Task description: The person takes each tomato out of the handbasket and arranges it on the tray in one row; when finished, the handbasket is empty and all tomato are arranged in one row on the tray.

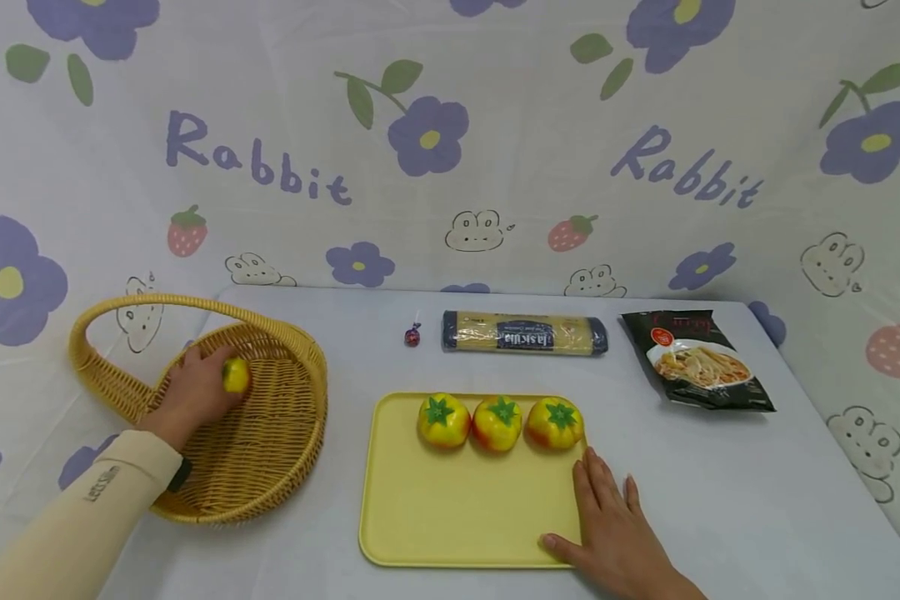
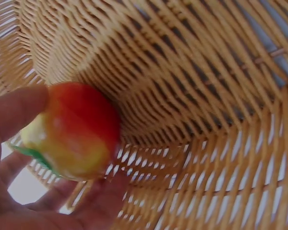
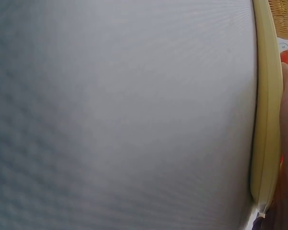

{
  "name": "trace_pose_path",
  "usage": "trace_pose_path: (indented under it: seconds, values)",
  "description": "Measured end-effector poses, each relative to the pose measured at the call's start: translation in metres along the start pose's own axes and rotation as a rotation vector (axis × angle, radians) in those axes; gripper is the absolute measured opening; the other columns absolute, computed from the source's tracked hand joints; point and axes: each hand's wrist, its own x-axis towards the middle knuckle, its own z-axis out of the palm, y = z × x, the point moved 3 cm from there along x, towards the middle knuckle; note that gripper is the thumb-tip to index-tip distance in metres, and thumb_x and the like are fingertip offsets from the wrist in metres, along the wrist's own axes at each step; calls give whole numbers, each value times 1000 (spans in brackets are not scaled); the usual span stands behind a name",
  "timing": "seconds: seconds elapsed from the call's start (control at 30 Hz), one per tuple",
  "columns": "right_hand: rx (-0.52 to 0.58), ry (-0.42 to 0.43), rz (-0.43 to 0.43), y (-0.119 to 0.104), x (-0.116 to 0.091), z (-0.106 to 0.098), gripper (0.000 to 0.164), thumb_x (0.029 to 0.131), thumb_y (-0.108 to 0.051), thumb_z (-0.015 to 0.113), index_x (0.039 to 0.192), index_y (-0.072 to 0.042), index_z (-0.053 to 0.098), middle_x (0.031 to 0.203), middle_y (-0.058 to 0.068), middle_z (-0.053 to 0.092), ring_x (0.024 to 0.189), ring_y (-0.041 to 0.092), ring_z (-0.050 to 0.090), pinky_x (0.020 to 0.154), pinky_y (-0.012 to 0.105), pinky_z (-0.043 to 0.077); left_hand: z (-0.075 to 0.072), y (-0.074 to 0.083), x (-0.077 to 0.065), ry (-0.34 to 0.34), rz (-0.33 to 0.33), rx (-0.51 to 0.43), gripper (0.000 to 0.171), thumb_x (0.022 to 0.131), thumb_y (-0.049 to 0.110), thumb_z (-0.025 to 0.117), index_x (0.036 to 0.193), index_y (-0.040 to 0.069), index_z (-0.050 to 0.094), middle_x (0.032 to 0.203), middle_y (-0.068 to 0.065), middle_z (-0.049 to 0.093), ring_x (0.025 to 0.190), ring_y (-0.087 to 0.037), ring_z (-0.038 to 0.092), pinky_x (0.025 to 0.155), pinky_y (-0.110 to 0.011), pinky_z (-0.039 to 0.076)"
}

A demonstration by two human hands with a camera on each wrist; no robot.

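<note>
Inside the wicker basket [image 1: 270,433], my left hand [image 1: 198,387] grips a yellow-and-red tomato [image 2: 81,132] with a green star-shaped leaf top. In the left wrist view the thumb lies on one side of it and the fingers curl round the other, close to the woven wall. My right hand [image 1: 615,529] rests on the right edge of the yellow tray [image 1: 472,508], its fingers straight. Three similar tomatoes, a left one [image 1: 444,423], a middle one [image 1: 497,427] and a right one [image 1: 553,425], sit in a row along the tray's far side.
Behind the tray lie a small wrapped lollipop [image 1: 412,336] and a long pack of pasta [image 1: 525,332]. A black noodle packet [image 1: 697,362] lies at the back right. The basket's tall handle [image 1: 195,302] arches over its far side. A patterned cloth [image 1: 495,167] hangs behind the white table.
</note>
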Motion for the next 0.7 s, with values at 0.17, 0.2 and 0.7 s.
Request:
trace_pose_path:
  seconds: [0.17, 0.2, 0.7]
  values:
    - [1, -10, 15, 1, -1, 1, 120, 72, -89, 37, 151, -1, 21, 161, 18, 3, 147, 37, 11, 110, 68, 10, 3, -4, 4, 49, 26, 13, 64, 83, 14, 72, 134, -5, 39, 118, -41, 32, 100, -54, 46, 81, -61, 43]
    - [4, -11, 16, 1, -1, 1, 120, 72, -89, 37, 151, -1, 21, 161, 18, 3, 147, 37, 11, 110, 68, 9, 4, -5, 5, 52, 30, 13, 64, 83, 15, 72, 134, -5, 38, 118, -41, 32, 101, -54, 46, 82, -61, 43]
    - [15, 6, -3, 2, -1, 1, 116, 73, -88, 38, 151, -2, 26, 161, 18, 5, 147, 38, 12, 110, 68, 10, -15, 5, -10, -219, 119, 51, 67, 77, 26, 77, 130, -5, 50, 121, -31, 56, 103, -41, 55, 85, -54, 46]
